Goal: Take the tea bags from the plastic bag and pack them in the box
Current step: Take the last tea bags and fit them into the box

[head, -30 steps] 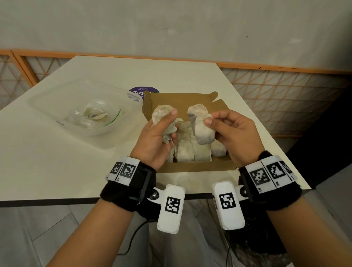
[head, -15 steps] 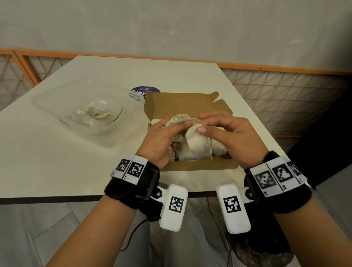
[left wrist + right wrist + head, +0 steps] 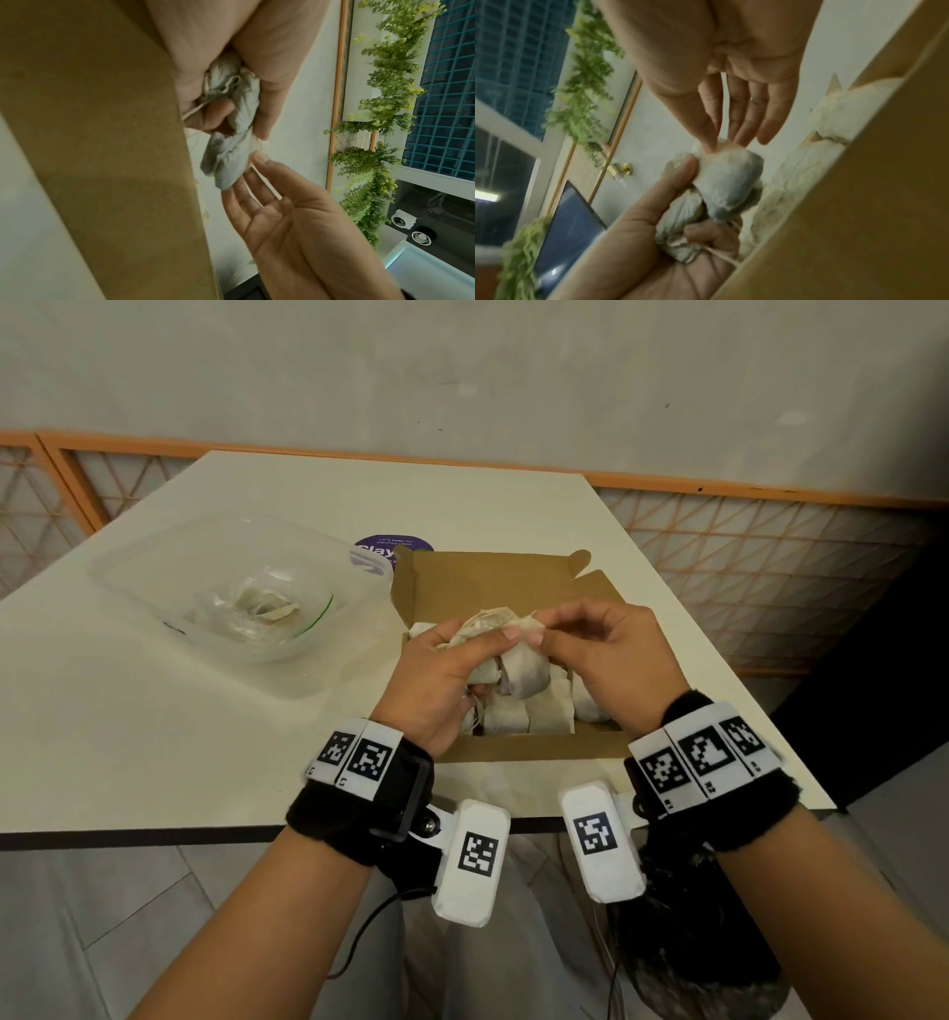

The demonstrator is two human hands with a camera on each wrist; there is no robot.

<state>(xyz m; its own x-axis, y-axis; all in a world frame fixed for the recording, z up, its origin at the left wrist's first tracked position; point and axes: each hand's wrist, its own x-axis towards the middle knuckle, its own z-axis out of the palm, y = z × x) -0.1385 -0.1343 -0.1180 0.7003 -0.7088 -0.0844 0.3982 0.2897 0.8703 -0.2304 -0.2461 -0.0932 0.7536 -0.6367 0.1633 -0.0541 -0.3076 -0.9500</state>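
An open brown cardboard box [image 3: 488, 577] lies on the white table [image 3: 154, 737] with several pale tea bags [image 3: 544, 716] packed inside. Just above the box, my left hand [image 3: 477, 654] grips a bunch of tea bags [image 3: 524, 675], strings trailing below the fist. My right hand [image 3: 544, 634] pinches the top corner of the outer bag between thumb and fingertips. In the left wrist view the tea bag [image 3: 231, 160] sticks out of my left hand [image 3: 231, 105] toward my right hand [image 3: 252, 172]. The right wrist view shows the same tea bag [image 3: 729, 178] beside the box wall [image 3: 859, 203].
A clear plastic container [image 3: 154, 557] stands left of the box and holds a crumpled plastic bag [image 3: 257, 613] with more tea bags. A purple round sticker [image 3: 385, 546] lies behind the box. The table's front edge runs under my wrists; an orange lattice railing lines the back.
One second ago each hand held its own tea bags apart above the box. The hands came together and lowered; the bags now sit in my left hand with my right pinching the top.
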